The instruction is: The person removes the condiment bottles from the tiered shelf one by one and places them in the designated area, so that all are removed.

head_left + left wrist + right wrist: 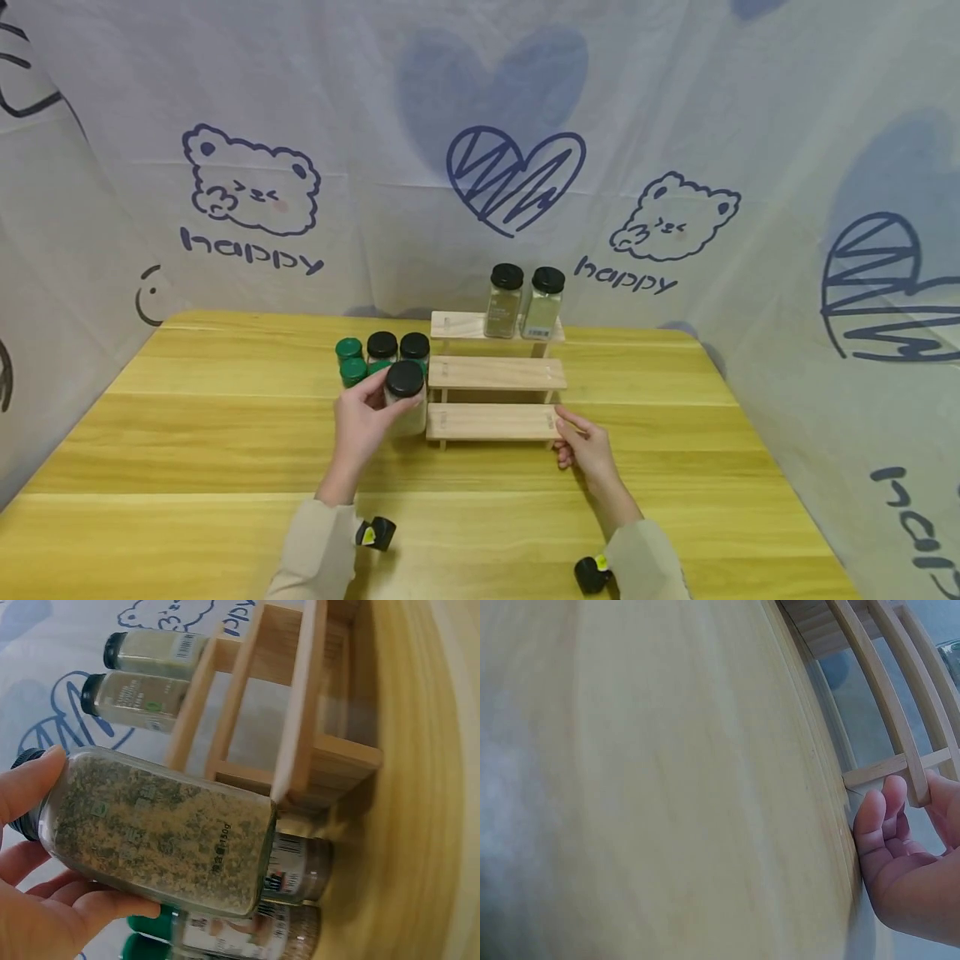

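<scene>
My left hand grips a glass spice jar near its black lid, thumb on one side and fingers on the other. Greenish-brown flakes fill this jar, which is held beside the left end of a three-tier wooden rack. At the other end of the rack, my right hand pinches the corner of the lowest tier. Its lower fingers curl beneath the board. On the top tier stand two black-lidded jars, one brownish and one paler, side by side toward the right.
Left of the rack, behind my left hand, several more jars stand close together, some with green lids and some with black lids. A printed cloth hangs behind the wood-grain table.
</scene>
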Demonstrator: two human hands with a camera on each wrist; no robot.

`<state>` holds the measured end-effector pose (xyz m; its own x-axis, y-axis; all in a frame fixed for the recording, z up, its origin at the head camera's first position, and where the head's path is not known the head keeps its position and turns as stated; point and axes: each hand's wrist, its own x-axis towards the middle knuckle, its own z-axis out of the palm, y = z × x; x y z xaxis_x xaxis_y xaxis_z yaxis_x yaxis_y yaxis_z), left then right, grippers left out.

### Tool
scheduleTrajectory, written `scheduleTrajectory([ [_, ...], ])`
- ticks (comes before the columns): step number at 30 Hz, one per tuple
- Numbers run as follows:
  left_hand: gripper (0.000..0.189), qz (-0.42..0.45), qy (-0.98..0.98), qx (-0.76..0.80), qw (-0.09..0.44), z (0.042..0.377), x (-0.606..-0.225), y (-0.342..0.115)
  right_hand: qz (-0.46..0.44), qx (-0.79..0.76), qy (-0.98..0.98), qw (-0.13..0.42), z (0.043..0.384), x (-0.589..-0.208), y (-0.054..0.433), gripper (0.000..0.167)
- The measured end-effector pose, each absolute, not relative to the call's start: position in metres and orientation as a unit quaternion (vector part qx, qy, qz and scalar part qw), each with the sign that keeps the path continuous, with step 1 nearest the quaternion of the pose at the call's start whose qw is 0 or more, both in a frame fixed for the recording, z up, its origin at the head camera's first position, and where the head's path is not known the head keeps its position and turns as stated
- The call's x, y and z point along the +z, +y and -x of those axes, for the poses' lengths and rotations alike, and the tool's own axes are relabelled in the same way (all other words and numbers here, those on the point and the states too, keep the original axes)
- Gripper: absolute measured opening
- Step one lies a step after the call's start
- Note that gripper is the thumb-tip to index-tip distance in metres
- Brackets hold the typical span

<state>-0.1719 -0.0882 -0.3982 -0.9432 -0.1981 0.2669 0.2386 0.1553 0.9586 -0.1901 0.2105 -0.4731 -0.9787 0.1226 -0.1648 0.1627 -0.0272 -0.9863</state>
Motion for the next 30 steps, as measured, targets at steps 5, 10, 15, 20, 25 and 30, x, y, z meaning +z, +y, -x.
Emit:
scheduleTrajectory([
  [5, 0.048, 0.023, -0.752, -0.640, 0.154, 0.174, -0.408, -0.091, -0.103, -0.709, 0.698, 0.016, 0.190, -0.473, 0.210, 0.035],
  [10, 0.048, 0.022, -0.763, -0.628, 0.154, 0.173, -0.416, -0.092, -0.106, -0.707, 0.699, 0.020, 0.190, -0.472, 0.211, 0.036],
  [15, 0.048, 0.000, -0.770, -0.621, 0.146, 0.173, -0.420, -0.093, -0.105, -0.707, 0.699, 0.021, 0.190, -0.473, 0.211, 0.037],
  [20, 0.052, -0.036, -0.769, -0.626, 0.124, 0.173, -0.425, -0.093, -0.104, -0.708, 0.698, 0.021, 0.190, -0.473, 0.211, 0.037],
  [25, 0.053, -0.044, -0.762, -0.636, 0.119, 0.174, -0.430, -0.092, -0.104, -0.707, 0.699, 0.020, 0.189, -0.472, 0.210, 0.036],
  [30, 0.051, -0.034, -0.753, -0.648, 0.107, 0.178, -0.430, -0.091, -0.106, -0.708, 0.698, 0.020, 0.189, -0.471, 0.210, 0.035],
])
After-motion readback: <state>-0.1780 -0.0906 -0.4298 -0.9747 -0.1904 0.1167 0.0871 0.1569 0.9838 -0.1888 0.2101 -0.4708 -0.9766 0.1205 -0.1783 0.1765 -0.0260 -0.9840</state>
